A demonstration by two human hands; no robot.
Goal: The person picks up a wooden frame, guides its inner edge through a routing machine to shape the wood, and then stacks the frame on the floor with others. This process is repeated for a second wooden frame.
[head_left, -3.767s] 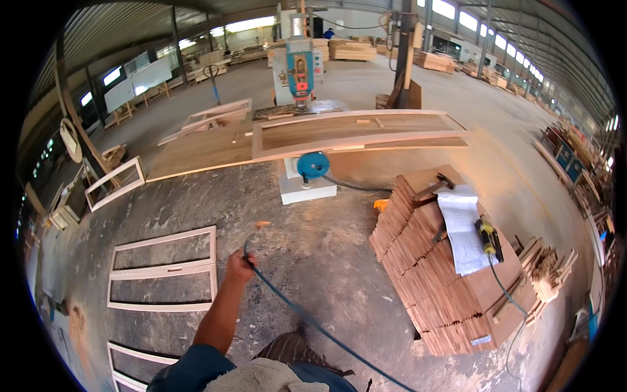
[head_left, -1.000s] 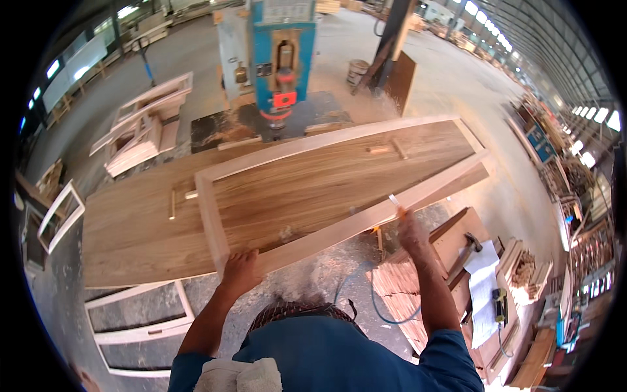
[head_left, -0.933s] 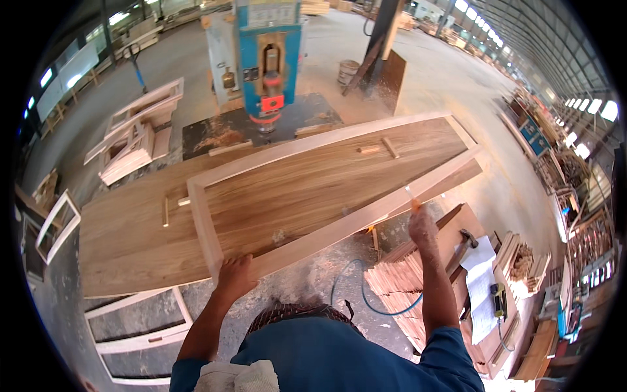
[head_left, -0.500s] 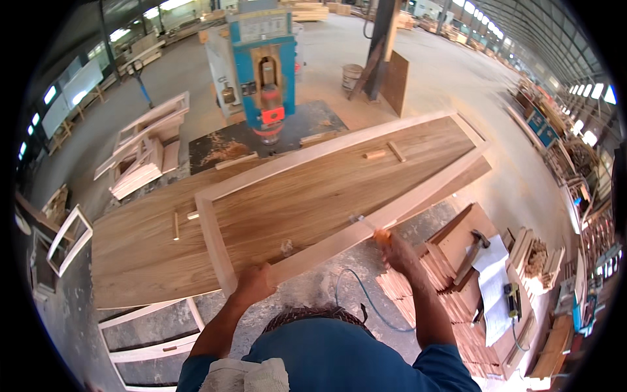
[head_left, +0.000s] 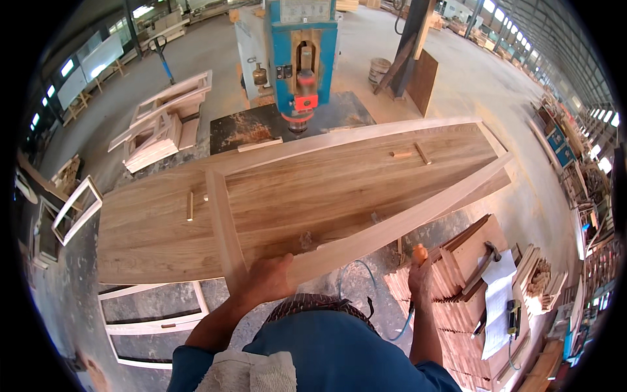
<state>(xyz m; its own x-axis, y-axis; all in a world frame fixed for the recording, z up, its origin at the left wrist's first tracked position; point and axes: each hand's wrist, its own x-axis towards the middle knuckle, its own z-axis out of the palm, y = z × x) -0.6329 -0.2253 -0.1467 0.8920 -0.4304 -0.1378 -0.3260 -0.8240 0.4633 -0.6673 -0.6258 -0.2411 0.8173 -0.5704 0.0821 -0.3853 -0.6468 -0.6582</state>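
A pale wooden frame (head_left: 392,220) lies over a broad wood-grain board (head_left: 147,235). My left hand (head_left: 268,279) grips its near left corner, fingers over the near rail. Off the frame, to the right, my right hand (head_left: 419,277) is closed round an orange-topped air gun (head_left: 420,252); a blue hose (head_left: 409,320) comes out below the fist. The gun's lower part is hidden by my fingers. Small wood blocks (head_left: 423,153) rest on the board inside the frame, and another strip (head_left: 190,206) lies left of it. Shavings (head_left: 305,240) lie near the near rail.
A blue machine with a red-marked spindle head (head_left: 304,98) stands beyond the board. Stacked frames (head_left: 166,130) are at far left, more frames (head_left: 153,325) at near left. On the right, stacked wood pieces (head_left: 457,326) carry a hammer (head_left: 484,261) and a paper sheet (head_left: 498,297).
My right hand has drawn back from the near rail toward my body with the air gun. The frame has turned slightly, its left end farther toward the machine. The view has shifted.
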